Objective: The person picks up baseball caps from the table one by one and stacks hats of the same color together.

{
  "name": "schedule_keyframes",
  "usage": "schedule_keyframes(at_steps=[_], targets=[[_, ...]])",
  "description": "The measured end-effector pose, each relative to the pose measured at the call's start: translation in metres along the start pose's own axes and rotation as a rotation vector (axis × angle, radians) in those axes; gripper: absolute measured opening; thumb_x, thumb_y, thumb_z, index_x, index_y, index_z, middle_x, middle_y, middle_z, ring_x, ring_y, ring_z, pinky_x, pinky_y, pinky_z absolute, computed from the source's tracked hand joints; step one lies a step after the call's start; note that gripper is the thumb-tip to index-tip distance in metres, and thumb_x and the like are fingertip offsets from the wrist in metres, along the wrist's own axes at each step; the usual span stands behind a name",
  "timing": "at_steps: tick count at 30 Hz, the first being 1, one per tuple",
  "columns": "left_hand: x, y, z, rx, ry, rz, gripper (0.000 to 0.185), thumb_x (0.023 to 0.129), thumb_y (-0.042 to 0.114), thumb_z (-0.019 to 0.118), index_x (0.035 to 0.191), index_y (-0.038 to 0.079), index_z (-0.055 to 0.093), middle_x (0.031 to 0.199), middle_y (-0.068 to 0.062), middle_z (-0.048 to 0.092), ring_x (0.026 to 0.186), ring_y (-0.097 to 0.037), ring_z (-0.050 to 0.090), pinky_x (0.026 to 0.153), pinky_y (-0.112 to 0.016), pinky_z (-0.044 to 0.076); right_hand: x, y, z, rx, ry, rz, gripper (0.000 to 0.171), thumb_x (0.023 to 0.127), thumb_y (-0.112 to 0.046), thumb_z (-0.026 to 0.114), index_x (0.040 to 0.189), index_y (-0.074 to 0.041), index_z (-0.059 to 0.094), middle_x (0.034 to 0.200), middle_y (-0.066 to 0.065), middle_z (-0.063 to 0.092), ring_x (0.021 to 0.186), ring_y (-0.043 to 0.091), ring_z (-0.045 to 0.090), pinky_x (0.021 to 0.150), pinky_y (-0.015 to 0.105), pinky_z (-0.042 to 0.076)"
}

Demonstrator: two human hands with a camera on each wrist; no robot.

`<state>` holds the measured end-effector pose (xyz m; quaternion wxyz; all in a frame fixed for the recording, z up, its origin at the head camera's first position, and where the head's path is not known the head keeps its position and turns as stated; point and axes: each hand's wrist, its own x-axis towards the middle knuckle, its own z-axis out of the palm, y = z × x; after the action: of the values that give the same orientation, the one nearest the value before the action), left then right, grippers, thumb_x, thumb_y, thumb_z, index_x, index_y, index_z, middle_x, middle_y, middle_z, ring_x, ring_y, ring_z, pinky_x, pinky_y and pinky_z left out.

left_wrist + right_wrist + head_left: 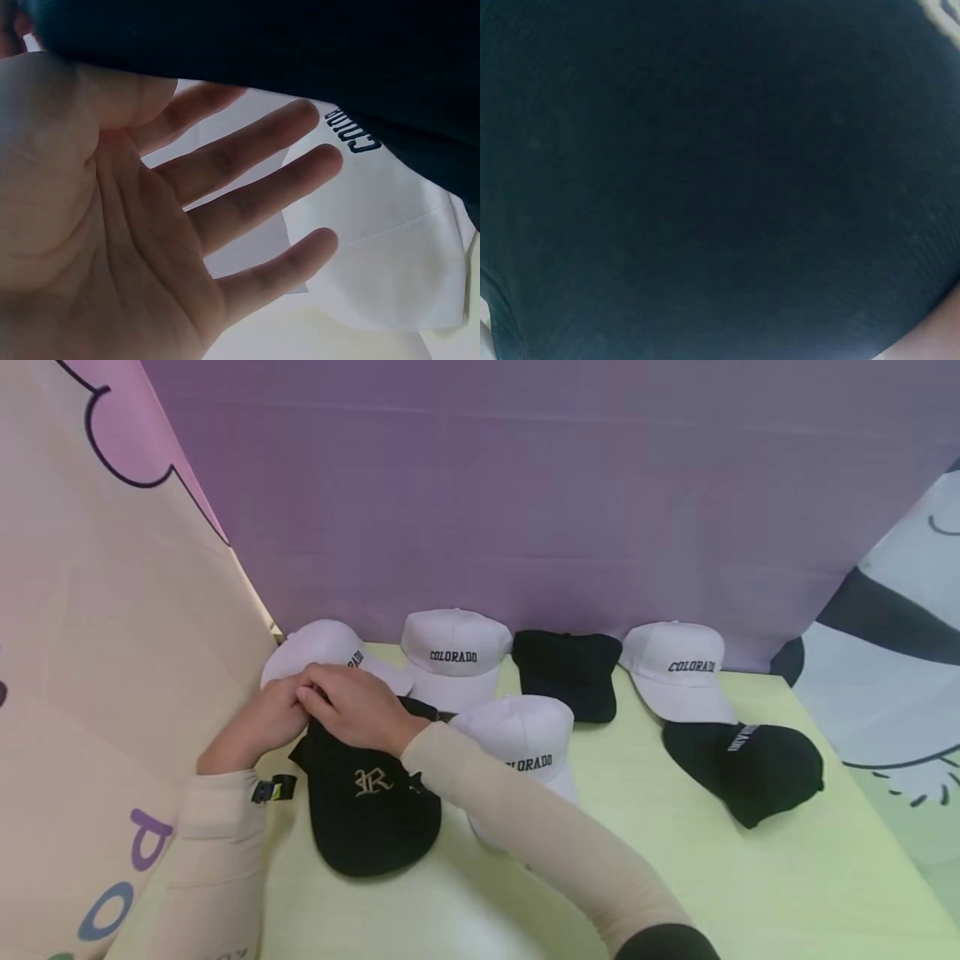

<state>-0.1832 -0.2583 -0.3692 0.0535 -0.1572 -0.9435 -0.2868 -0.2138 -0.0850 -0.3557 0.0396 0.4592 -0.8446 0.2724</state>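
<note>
Both my hands are on the rear of the black R cap (367,802), which lies on the yellow-green surface (675,877) w/ its brim pointing back toward me. My right hand (352,706) lies over the cap's back edge, fingers bent down onto the fabric; looks like a grip, but the right wrist view is just dark cloth, so I can't tell for sure. My left hand (262,718) sits right beside it, touching it; in the left wrist view its fingers (247,150) are straight and spread, relaxed, under the dark cap, w/ a white COLORADO cap (375,217) just past the fingertips. Beyond my hands are more white COLORADO caps (453,656), a plain black cap (570,672), and well off to the right another black cap (746,768).
</note>
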Motion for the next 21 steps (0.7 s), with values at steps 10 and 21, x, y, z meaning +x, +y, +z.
schedule_keyframes(at_steps=[10,21], targets=[[-0.001,-0.002,-0.006,-0.083,-0.037,-0.019,0.039,0.107,0.006,0.037,0.138,-0.006,0.058,0.135,-0.029,0.062,0.122,-0.044,0.059,0.104,-0.060,0.045,0.004,0.009,0.012,-0.048,0.088,0.000,0.021,0.110,-0.026,0.045,0.111,-0.015,0.064,0.098,-0.006,0.067,0.087,0.004,0.059,0.080,0.016,0.047],[-0.006,0.001,-0.010,-0.204,-0.176,-0.094,0.041,0.109,0.015,0.038,0.142,0.000,0.056,0.143,-0.020,0.058,0.129,-0.031,0.051,0.104,-0.032,0.042,0.002,0.015,0.025,-0.112,0.127,0.079,0.024,0.110,-0.030,0.044,0.102,-0.017,0.063,0.091,-0.006,0.064,0.083,0.008,0.058,0.080,0.024,0.048]])
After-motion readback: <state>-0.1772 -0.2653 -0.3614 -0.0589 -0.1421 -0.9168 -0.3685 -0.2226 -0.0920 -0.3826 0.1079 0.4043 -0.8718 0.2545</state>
